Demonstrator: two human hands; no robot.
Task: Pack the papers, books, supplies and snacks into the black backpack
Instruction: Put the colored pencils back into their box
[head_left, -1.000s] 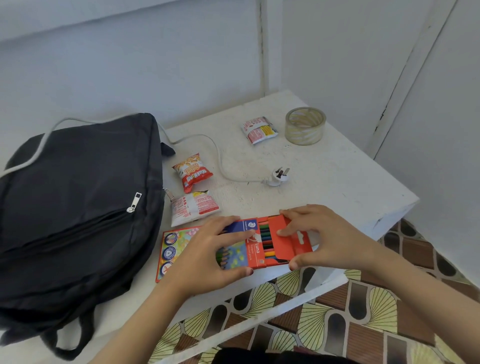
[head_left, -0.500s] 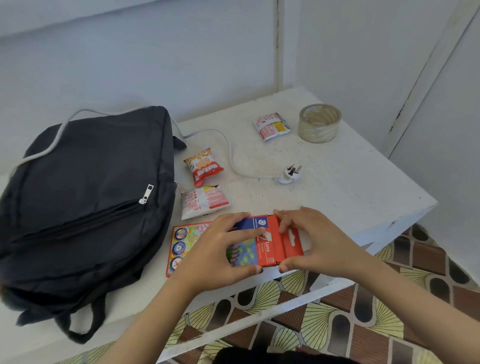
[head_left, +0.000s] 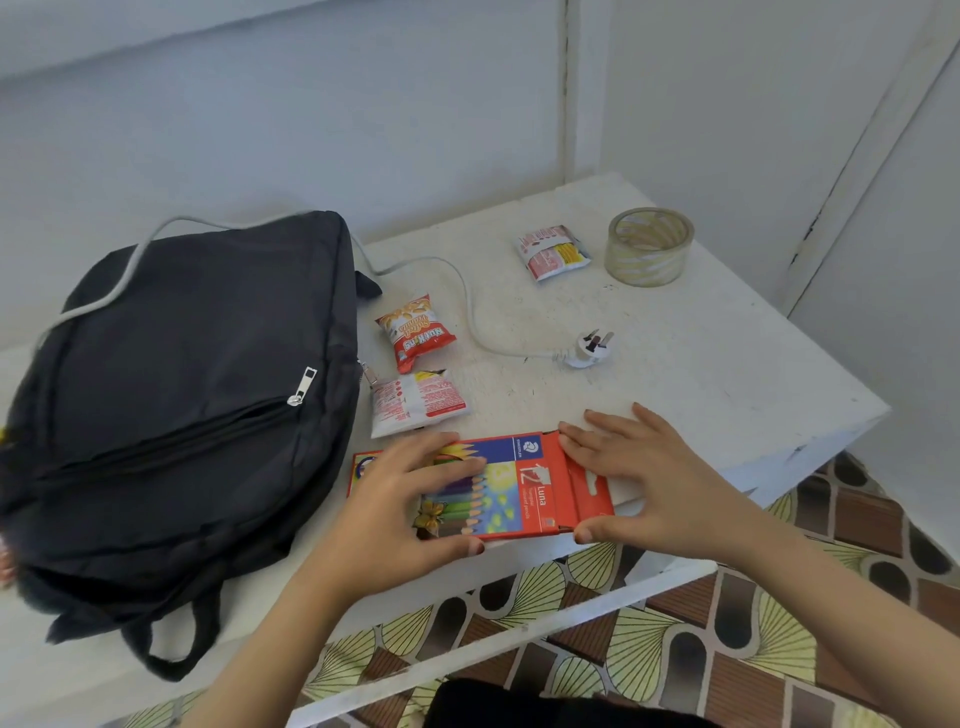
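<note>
change: a second ago the red flap of the pencil box (head_left: 511, 486) stood open with the coloured pencils showing – now it lies folded over and no pencils can be seen
meaning: i'd say the box is closed up and about ready to go in the bag, though from here i can't tell if the flap is tucked right in
left hand (head_left: 395, 512): fingers curved over the printed top of the box, thumb against its near edge – it holds the box steady
right hand (head_left: 654, 483): fingers fairly straight and spread, pressing flat on the flap end, thumb at the near corner
pencil box place: on the white table (head_left: 727, 374), just right of the backpack (head_left: 176, 395), lying over a colourful card (head_left: 361, 467) that peeks out on the backpack side
backpack: lies flat on the table, front zip (head_left: 303, 387) looks drawn shut; its insides are hidden from where i stand
not yet packed: two snack packets (head_left: 415, 332) (head_left: 415, 405) just right of the backpack, a third packet (head_left: 553, 252) well to its right near the tape roll (head_left: 649, 247)
also there: a grey cord runs over the backpack and ends in a plug (head_left: 589, 351) to its right
task so far: snacks and pencils are out on the table, so plenty remains
</note>
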